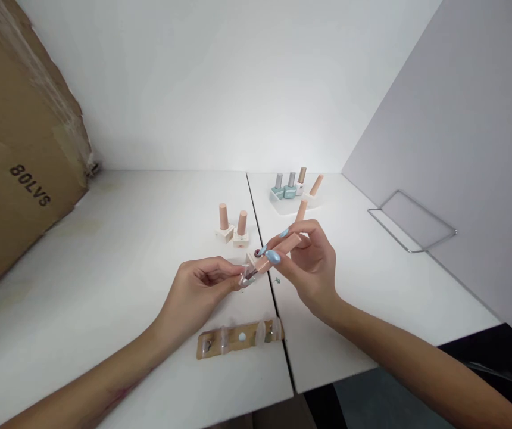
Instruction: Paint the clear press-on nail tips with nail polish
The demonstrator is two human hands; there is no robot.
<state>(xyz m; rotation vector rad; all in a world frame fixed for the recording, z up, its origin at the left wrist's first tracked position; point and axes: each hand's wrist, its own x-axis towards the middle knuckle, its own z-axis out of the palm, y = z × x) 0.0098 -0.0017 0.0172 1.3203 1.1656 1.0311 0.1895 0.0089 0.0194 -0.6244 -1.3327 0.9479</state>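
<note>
Nearest, a brown strip is laid on the worktop, with four clear nail tips fixed across it and one bare pale dot left between the pairs. Beyond it, a single loose tip is pinched between the thumb and fingers of the left hand, while a peach-coloured cap is gripped by the fingertips of the right hand, its dark brush being brought against that tip. The coating of this one appears to be under way; no finished surface can be made out on it, and the four on the strip look mostly uncoloured (a dark patch shows at the leftmost, though whether it is painted cannot be told). Just behind the fingers, an uncapped bottle is partly hidden. Farther off, two peach-capped bottles are stood side by side, their small print too fine to be read. A white tray is set toward the back wall, and by the teal bottles in it lettering is carried that cannot be deciphered. Only "80LVS" can be read, printed aslant on the cardboard box at the left.
</note>
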